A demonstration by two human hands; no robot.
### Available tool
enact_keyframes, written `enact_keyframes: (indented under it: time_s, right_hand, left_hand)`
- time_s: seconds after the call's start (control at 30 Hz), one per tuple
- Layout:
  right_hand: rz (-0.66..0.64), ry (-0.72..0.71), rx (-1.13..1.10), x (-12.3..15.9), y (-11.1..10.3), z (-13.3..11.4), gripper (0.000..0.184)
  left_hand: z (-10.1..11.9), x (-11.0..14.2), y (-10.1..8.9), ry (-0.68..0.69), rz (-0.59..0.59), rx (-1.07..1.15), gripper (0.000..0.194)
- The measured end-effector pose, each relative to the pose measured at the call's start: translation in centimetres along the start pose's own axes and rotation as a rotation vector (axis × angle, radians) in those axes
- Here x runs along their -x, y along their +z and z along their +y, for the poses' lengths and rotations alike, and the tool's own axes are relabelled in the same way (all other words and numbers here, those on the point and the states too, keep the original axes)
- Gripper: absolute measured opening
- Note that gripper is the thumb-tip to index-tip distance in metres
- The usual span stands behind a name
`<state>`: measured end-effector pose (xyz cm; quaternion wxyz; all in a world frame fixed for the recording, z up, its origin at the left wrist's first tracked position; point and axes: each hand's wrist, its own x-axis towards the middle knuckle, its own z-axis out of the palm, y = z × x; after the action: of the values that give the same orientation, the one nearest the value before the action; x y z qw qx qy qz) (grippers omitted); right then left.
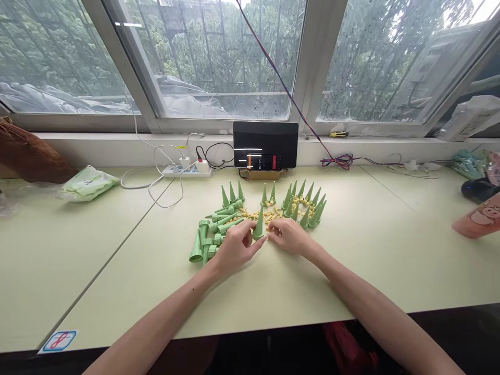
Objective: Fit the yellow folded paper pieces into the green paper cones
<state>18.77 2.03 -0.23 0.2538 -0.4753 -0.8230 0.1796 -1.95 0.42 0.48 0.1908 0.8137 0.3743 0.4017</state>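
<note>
My left hand (236, 245) is closed on a green plastic spike (259, 224), which it holds upright with the pointed end up. Just to its right, the fingertips of my right hand (289, 237) are pinched together; what is between them is too small to make out. Small yellow pieces (255, 214) lie scattered on the table beyond both hands. Left of my left hand is a pile of green spikes (203, 242), most of them lying down. Other green spikes (312, 213) stand point-up in a curve at the right, around more yellow pieces (302, 200).
A dark tablet (265, 136) with a phone (264, 162) before it stands at the back. White cables and a power strip (187, 171) lie behind left. A green packet (90, 183) is at the far left, a pink cup (478, 217) at the far right.
</note>
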Motion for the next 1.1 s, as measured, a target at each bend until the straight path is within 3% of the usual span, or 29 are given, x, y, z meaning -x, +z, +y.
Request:
enact_keyframes:
  time_s: [0.17, 0.43, 0.6, 0.73, 0.87, 1.1]
  right_hand:
    - [-0.009, -0.019, -0.018, 0.0, 0.3, 0.1, 0.016]
    - [0.013, -0.021, -0.014, -0.1, 1.1, 0.2, 0.027]
    - [0.045, -0.076, -0.079, -0.1, 1.3, 0.3, 0.02]
    - [0.119, -0.079, -0.137, 0.0, 1.1, -0.1, 0.021]
    - [0.176, -0.05, -0.288, 0.1, 1.1, -0.5, 0.011]
    - [0.388, 0.018, -0.439, 0.5, 2.3, -1.0, 0.011]
  left_hand:
    - [0.4, -0.9, -0.2, 0.067, -0.001, -0.029, 0.017]
    - [1.6, -4.1, 0.3, -0.008, 0.017, 0.065, 0.02]
    - [0.9, -3.1, 1.6, -0.111, 0.116, 0.14, 0.024]
    - [0.7, -1.9, 1.9, -0.155, 0.101, 0.166, 0.025]
    - [1.3, -1.4, 2.1, -0.252, 0.104, 0.243, 0.025]
    - [2.6, -0.6, 2.8, -0.329, 0.108, 0.352, 0.025]
